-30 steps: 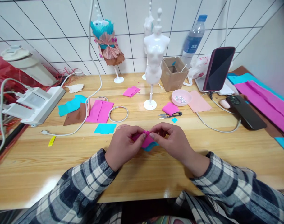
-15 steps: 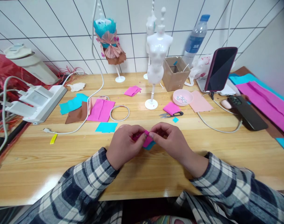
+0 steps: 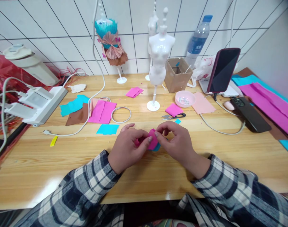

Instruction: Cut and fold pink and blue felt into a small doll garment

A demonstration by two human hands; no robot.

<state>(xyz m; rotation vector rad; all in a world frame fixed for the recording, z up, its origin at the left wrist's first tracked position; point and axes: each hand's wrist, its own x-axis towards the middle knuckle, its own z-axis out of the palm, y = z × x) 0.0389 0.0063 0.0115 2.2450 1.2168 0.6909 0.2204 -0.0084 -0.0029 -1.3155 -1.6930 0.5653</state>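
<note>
My left hand (image 3: pixel 132 145) pinches a small piece of pink crepe paper (image 3: pixel 153 141) between thumb and fingers. On its other side, my right hand (image 3: pixel 175 138) grips the same pink piece by its upper edge. A bit of blue paper (image 3: pixel 157 147) shows just under the pink one, partly hidden by my right hand. Behind my hands lie black thread snips (image 3: pixel 173 116), touching a folded pink paper (image 3: pixel 174 109). A flat blue piece (image 3: pixel 107 129) rests beyond my left hand.
A white mannequin (image 3: pixel 158 56) stands upright behind my hands, near a pink bowl (image 3: pixel 185 99) of small shiny beads. Left are a ring of wire (image 3: pixel 121 114), a white cable (image 3: pixel 83 124) and a power strip (image 3: pixel 46 105). A phone (image 3: pixel 250 113) lies at right.
The pink paper has turned more upright between my fingers and shows more of its face. My right hand has risen slightly, and a left finger now sticks out.
</note>
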